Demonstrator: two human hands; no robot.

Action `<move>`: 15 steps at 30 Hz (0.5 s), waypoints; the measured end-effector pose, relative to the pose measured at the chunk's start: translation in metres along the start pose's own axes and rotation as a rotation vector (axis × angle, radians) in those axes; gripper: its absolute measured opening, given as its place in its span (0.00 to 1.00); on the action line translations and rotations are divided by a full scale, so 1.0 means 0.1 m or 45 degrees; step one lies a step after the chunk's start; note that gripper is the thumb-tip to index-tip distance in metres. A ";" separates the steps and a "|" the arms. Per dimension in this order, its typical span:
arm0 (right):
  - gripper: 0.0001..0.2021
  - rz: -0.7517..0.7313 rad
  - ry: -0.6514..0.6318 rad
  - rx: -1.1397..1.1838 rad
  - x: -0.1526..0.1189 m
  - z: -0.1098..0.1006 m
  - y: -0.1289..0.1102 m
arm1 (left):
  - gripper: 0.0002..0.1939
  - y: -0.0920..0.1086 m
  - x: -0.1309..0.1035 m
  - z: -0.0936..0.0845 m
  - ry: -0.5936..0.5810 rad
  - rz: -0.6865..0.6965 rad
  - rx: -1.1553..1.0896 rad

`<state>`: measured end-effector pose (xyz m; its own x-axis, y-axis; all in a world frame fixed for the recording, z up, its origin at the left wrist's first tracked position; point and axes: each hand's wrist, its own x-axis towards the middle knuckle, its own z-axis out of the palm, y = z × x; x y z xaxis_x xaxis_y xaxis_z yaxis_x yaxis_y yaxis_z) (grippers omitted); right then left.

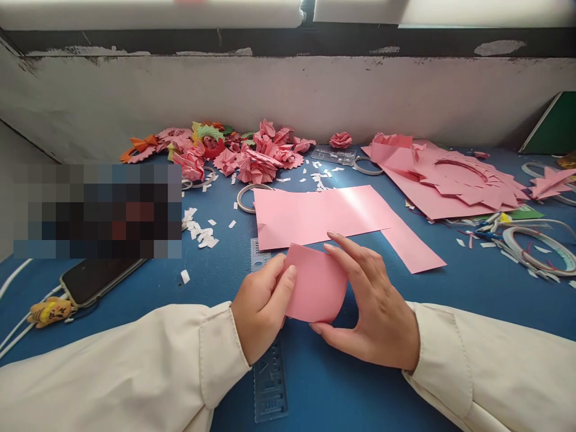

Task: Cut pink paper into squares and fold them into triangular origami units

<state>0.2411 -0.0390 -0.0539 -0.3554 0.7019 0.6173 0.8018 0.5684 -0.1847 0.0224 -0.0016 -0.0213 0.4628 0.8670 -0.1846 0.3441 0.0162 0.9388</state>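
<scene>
A small pink paper piece (317, 285) is held above the blue table, its right side curving. My left hand (263, 306) pinches its left edge, thumb on top. My right hand (371, 300) has its fingers spread around the paper's right side, with fingertips at the upper edge and the thumb at the lower corner. Behind lies a larger pink sheet (310, 213) with a strip angled to the right. A clear ruler (270, 384) lies partly hidden under my left hand.
Paper flowers (258, 162) are heaped at the back left. Pink cut sheets (427, 207) lie at the back right. Tape rolls (540, 249) sit at the right. A phone (101, 279) lies left, and white paper scraps (204, 235) are scattered on the blue table (216, 273).
</scene>
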 end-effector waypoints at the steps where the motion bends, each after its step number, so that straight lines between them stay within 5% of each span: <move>1: 0.37 -0.007 0.007 -0.022 0.00 0.00 0.00 | 0.18 -0.01 0.00 0.00 0.011 0.008 0.031; 8: 0.42 -0.080 0.022 -0.097 0.01 0.02 -0.03 | 0.14 -0.06 -0.06 -0.01 0.043 0.112 0.226; 15: 0.31 -0.064 0.053 -0.064 0.05 0.00 -0.09 | 0.17 -0.02 -0.08 0.02 -0.020 0.221 0.088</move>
<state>0.2323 -0.0408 -0.0491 -0.3762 0.6543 0.6561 0.8072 0.5791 -0.1146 0.0195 -0.0100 -0.0226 0.5326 0.8460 -0.0269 0.3129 -0.1673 0.9349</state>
